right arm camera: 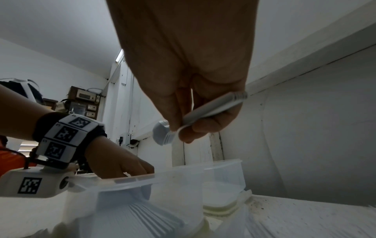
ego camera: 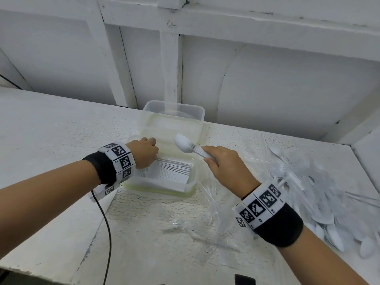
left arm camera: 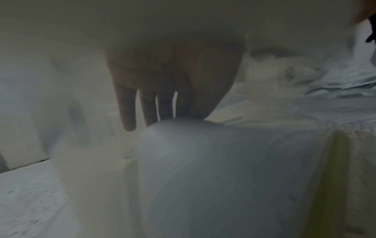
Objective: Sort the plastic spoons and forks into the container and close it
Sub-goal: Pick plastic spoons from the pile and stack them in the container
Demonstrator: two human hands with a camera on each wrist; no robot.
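A clear plastic container (ego camera: pixel 195 177) stands in the middle of the white counter, with a packed row of white spoons (ego camera: pixel 170 171) lying in it. My left hand (ego camera: pixel 144 153) reaches into its left end, and the straight fingers (left arm camera: pixel 149 111) press down against the spoon row (left arm camera: pixel 223 161). My right hand (ego camera: pixel 218 161) hovers over the container's right rim and pinches a nested stack of white spoons (ego camera: pixel 184 144) by the handles, bowls pointing left. The right wrist view shows that stack (right arm camera: pixel 213 107) between thumb and fingers (right arm camera: pixel 195 127), above the container (right arm camera: pixel 179 175).
A second clear tub or lid (ego camera: pixel 174 112) stands just behind the container against the white wall. A loose heap of white spoons and clear forks (ego camera: pixel 320 206) covers the counter's right side. More clear forks (ego camera: pixel 197 229) lie in front. A black cable (ego camera: pixel 107 223) runs off the near edge.
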